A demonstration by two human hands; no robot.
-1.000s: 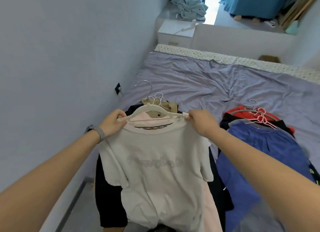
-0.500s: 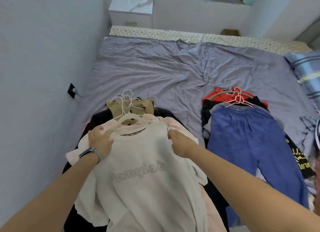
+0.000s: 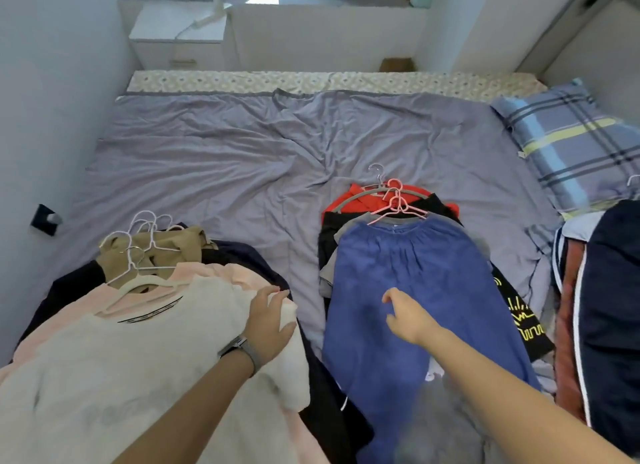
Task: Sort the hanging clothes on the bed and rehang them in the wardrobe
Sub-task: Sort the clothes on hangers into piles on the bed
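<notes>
Here left hand (image 3: 272,319) presses soft cream shirt (image 3: 138,359).

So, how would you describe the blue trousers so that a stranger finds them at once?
Start at the grey-purple bed sheet, then go to the middle pile of clothes, right of the white T-shirt. The blue trousers lie on top, on a pink hanger; they are the only plain blue garment there.

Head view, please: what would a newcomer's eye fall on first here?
Two piles of hangered clothes on the grey bed sheet: a white T-shirt tops the left pile, blue trousers the right. The left hand rests on the shirt's sleeve; the right hand reaches over the trousers.
</notes>
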